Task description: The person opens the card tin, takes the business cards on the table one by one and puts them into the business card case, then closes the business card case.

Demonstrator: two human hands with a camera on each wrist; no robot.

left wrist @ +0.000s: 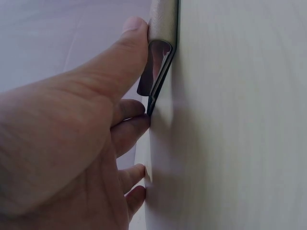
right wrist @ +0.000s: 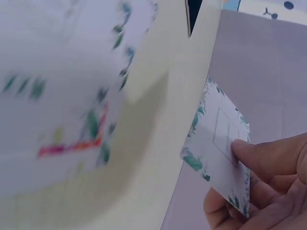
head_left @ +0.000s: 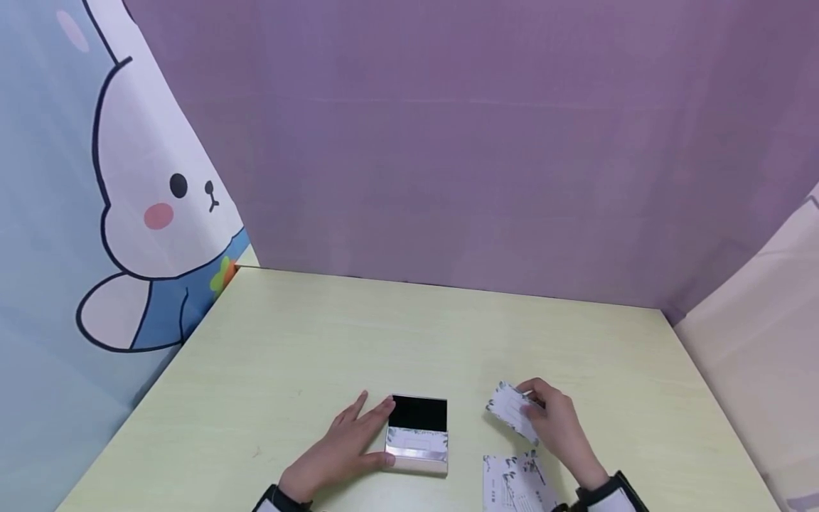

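Observation:
An opened card case (head_left: pixel 417 466) lies on the table, its inner lid black. One white card with leafy edges (head_left: pixel 417 439) sits in its lower half. My left hand (head_left: pixel 348 444) rests along the case's left side, fingers spread and fairly straight; a fingertip touches the lid's corner and the thumb (left wrist: pixel 129 52) lies against the lower part. To the right, my right hand (head_left: pixel 557 419) pinches a white card with a leaf border (head_left: pixel 512 407) between thumb and fingers, tilted above the table. In the right wrist view the thumb presses the printed face of this card (right wrist: pixel 218 139).
Near the front edge of the view lie more white leaf-printed cards (head_left: pixel 512 487), right of the case and below my right hand. The pale table (head_left: pixel 307 334) reaches back to a purple curtain (head_left: pixel 461 156). A rabbit-patterned cloth (head_left: pixel 166 235) hangs at the left.

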